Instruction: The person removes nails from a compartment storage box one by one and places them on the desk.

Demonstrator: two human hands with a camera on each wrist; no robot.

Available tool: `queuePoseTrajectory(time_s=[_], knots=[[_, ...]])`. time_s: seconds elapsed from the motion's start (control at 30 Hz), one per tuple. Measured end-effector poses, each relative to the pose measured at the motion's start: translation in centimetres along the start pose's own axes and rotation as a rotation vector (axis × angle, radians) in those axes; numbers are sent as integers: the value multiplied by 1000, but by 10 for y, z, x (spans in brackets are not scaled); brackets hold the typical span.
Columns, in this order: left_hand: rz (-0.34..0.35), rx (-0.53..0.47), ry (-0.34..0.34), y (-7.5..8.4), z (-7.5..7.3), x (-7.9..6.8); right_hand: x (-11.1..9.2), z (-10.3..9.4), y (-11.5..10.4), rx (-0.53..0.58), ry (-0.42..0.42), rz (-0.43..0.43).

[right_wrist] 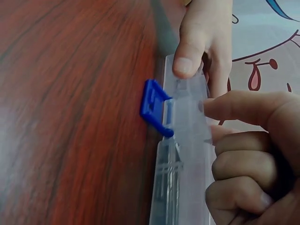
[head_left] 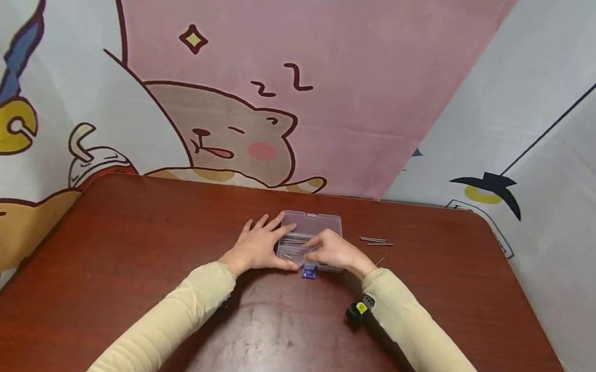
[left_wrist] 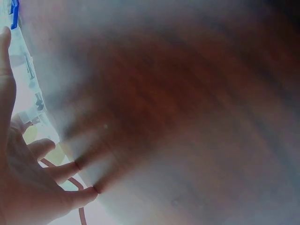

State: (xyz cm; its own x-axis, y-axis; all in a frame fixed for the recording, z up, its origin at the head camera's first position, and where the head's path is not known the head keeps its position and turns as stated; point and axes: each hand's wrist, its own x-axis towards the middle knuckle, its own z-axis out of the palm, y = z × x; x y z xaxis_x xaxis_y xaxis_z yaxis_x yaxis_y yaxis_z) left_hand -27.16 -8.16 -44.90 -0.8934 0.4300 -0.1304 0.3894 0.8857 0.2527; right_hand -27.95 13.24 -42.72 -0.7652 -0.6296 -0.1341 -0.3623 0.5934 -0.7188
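A clear plastic compartment box lies with its lid raised at the back and a blue latch hanging down in front. Thin metal nails show in its compartments. My left hand is spread at the box's left end, its thumb pressing the front corner and its index finger over the far side. Over the compartments, my right hand has thumb and index finger reaching inside, the other fingers curled in the right wrist view. I cannot tell whether its fingertips pinch a nail.
Several loose nails lie on the brown wooden table, right of the box. A cartoon-printed cloth hangs behind the table. Beneath the right sleeve, a black wrist device sticks out.
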Motion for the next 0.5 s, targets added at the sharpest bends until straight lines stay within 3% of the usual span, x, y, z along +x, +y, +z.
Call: queuePoseTrajectory(time_s=[0.23,0.5], knots=[[-3,8,-13,-1,0,-1,5,4,-11,-1,4,58],[4,1,-15,1,-1,-1,8,8,-8,99,84,138]])
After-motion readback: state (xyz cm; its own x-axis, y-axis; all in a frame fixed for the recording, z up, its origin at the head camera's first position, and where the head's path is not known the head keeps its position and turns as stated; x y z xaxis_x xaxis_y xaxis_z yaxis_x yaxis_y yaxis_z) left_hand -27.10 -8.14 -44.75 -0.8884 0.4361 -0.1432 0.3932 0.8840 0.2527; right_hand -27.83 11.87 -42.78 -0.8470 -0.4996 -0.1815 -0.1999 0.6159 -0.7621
